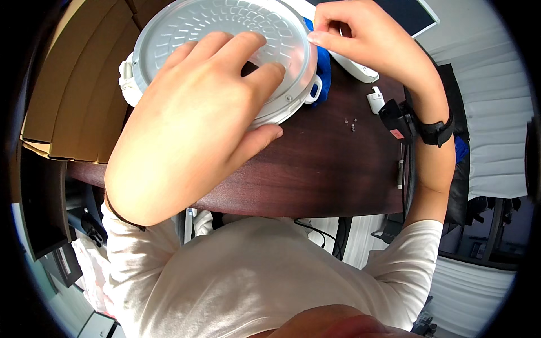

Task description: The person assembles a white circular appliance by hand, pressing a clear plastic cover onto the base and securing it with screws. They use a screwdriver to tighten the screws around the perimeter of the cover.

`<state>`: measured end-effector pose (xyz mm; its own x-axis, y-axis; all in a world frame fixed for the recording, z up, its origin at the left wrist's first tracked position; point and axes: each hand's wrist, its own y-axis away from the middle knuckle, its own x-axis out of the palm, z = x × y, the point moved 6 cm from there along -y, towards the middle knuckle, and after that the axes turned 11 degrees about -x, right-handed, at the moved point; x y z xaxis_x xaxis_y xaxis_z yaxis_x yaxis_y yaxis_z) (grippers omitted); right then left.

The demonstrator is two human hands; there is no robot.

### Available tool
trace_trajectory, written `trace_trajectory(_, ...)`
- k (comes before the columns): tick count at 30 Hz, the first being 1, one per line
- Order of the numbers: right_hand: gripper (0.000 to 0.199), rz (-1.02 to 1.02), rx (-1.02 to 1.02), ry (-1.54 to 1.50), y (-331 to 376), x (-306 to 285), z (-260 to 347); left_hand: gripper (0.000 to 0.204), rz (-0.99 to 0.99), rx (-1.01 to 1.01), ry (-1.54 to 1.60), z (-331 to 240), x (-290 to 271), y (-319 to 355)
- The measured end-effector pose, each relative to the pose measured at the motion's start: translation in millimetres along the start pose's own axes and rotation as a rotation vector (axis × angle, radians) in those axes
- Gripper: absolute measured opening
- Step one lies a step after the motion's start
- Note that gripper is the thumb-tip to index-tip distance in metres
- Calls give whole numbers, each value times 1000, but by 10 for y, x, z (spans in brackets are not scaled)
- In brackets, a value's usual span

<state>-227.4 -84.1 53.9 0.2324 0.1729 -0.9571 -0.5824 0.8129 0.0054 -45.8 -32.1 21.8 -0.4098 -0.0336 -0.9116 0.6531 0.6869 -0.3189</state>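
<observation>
A round silver metal plate (191, 31) with an embossed pattern sits in a white plastic housing, which looks like an appliance lid, with a loop-shaped tab (316, 90) at its right. My left hand (208, 84) lies over the plate, fingers spread and bent, the thumb out past the near rim. At the plate's right rim is my right hand (352, 34), its fingers curled toward the thumb. Whatever may be between those fingertips is too small to make out. Blue material (323, 70) shows beneath the housing. Several tiny pale bits (353, 125) lie on the table to the right.
Cardboard boxes (79, 90) stand along the left of the dark wooden table (293, 174). A small white plastic piece (375, 101) lies near the black device (397, 121) strapped to my right wrist. Farther back are a long white object (360, 70) and a dark panel (408, 17) with a pale edge.
</observation>
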Motion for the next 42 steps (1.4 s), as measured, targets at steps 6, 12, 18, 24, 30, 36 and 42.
trace_trajectory(6, 28, -69, 104, -60, -37, 70, -119, 58, -10, 5, 6, 11, 20, 11)
trace_trajectory(12, 28, -22, 45, -20, 18, 20, -48, 64, 4, -86, -61, 38, 84, 58)
trace_trajectory(18, 29, -107, -260, 190, -73, 206, -214, 65, 48, -85, -68, 31, 123, 65)
trace_trajectory(24, 29, -110, -140, 141, -70, 139, -152, 65, 30, -71, -76, 36, 117, 65)
trace_trajectory(30, 31, -21, -224, 248, -84, 108, -47, 65, 13, -60, -77, 45, 114, 68)
trace_trajectory(36, 33, -86, -232, 306, -124, 306, -332, 64, 11, -56, -77, 38, 117, 59)
trace_trajectory(42, 36, -90, -67, 123, -108, 144, -206, 63, 9, -64, -78, 47, 139, 41)
